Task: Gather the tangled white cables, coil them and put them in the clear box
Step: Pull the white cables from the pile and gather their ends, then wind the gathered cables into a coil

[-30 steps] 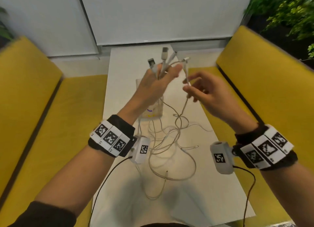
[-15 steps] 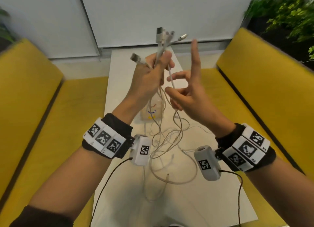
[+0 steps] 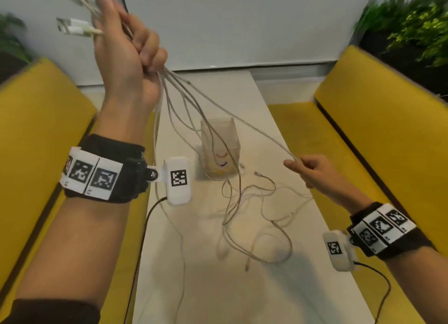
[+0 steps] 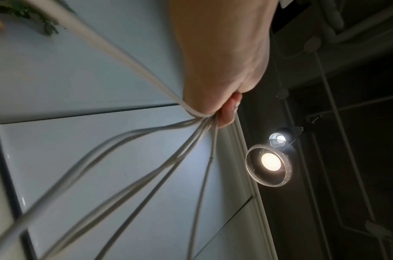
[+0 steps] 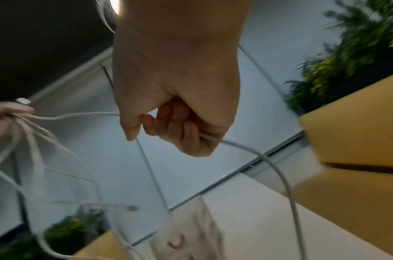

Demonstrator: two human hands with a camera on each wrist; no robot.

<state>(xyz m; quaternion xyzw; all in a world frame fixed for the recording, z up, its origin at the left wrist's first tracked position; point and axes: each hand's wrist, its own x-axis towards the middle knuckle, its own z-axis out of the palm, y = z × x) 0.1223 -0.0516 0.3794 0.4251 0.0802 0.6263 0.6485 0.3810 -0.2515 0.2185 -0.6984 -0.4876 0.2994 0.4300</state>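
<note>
My left hand (image 3: 126,54) is raised high at the upper left and grips a bundle of white cables (image 3: 184,100); their plug ends (image 3: 72,29) stick out above the fist. The strands (image 4: 129,176) fan down from my fist to a tangle (image 3: 252,212) lying on the white table (image 3: 303,287). My right hand (image 3: 312,171) is low at the right and pinches one cable (image 3: 242,122) stretched taut from the left fist; that cable (image 5: 269,167) runs through its curled fingers. The clear box (image 3: 219,146) stands upright mid-table behind the hanging strands.
Yellow benches (image 3: 378,134) flank the narrow table on both sides. Green plants (image 3: 412,25) stand at the back right, and a white wall panel (image 3: 242,23) lies beyond the table's far end. Black wrist-camera leads (image 3: 145,224) hang by each forearm.
My left hand has lifted the cable bundle up and to the left. My right hand has dropped down to the right and now pinches one strand, pulling it straight.
</note>
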